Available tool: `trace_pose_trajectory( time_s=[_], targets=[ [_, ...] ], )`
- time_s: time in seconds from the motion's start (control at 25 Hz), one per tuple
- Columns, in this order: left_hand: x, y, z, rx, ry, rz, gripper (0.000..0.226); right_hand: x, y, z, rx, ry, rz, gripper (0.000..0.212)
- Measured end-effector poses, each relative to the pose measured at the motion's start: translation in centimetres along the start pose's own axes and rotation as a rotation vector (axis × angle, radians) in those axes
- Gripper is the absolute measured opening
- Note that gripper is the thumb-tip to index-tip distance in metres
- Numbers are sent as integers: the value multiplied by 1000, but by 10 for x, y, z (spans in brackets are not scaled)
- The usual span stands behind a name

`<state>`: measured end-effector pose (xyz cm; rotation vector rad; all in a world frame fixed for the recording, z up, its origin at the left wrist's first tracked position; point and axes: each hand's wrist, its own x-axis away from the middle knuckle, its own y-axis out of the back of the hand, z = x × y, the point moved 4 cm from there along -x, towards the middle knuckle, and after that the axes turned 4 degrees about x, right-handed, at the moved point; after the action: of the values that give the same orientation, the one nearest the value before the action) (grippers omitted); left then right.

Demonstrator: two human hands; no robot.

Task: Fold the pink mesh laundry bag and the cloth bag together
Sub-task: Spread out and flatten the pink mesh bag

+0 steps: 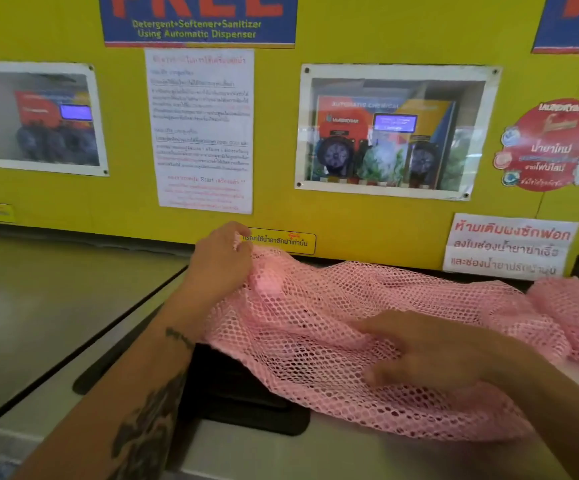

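Observation:
The pink mesh laundry bag [316, 327] lies spread across the top of a washing machine, rumpled, reaching to the right edge of the view. My left hand [222, 261] pinches its far left corner and lifts it slightly near the yellow wall. My right hand [430, 355] rests flat on the middle of the mesh, fingers spread and pointing left. A dark shape shows through the mesh under its left part; whether it is the cloth bag I cannot tell.
The white machine top [281, 455] has a black recessed panel [246, 403] partly under the mesh. A second grey machine top [56, 306] lies to the left. A yellow wall [281, 133] with posters and windowed dispensers stands directly behind.

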<state>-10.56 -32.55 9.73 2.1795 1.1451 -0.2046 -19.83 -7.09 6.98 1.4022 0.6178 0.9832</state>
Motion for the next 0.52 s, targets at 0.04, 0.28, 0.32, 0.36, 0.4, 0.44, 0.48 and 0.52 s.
trace_pose_trajectory(
  time_s=[0.04, 0.28, 0.32, 0.36, 0.4, 0.44, 0.48, 0.52],
  targets=[
    [-4, 9, 8, -28, 40, -18, 40, -3, 7, 1, -17, 9, -54, 72],
    [21, 53, 44, -545, 191, 412, 80, -32, 18, 57, -106, 283, -282, 54],
    [31, 56, 40, -539, 147, 466, 83, -37, 9, 76, -67, 356, -266, 51],
    [42, 55, 37, -540, 92, 520, 84, -41, -2, 94, -6, 420, -260, 48],
    [50, 55, 37, -533, 55, 534, 81, -46, -13, 109, 61, 467, -268, 45],
    [56, 57, 37, -511, 26, 511, 76, -49, -20, 120, 112, 496, -294, 40],
    [60, 64, 37, -502, 21, 488, 71, -53, -25, 126, 133, 512, -324, 35],
    [64, 73, 36, -506, 44, 494, 68, -54, -25, 129, 122, 527, -352, 29]
  ],
)
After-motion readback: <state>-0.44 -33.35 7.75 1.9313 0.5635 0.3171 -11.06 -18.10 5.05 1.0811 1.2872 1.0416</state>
